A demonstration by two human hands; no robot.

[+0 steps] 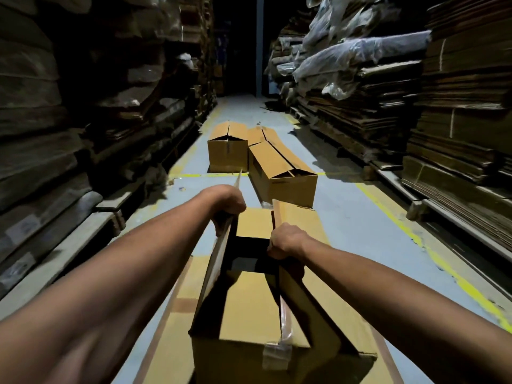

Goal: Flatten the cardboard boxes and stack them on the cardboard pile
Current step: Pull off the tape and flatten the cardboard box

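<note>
Right, the long cardboard box sits directly in front of the person, lengthwise down the aisle, resting on a flat sheet of cardboard laid on the grey floor. It is plain tan, top open, with a dark hollow showing in the middle where the inner flaps do not meet. Strips of clear tape cling to the near right corner. The left hand is curled tight around the edge of the left long flap, which stands nearly upright. The right hand grips the inner edge of the right long flap, fingers wrapped over it, that flap leaning outward. Both bare forearms reach straight out over the box.

Counting boxes: one in hand, and three more standing farther up the aisle. A squat box on the left has its top flaps closed but gaping, a long box lies just beside it on the right, angled, and a third box shows partly behind that one. So four boxes in all.

Either side, tall piles of flattened cardboard line the aisle, the left stacks in deep shadow, the right stacks partly draped in plastic wrap. Yellow lines mark the floor.
</note>
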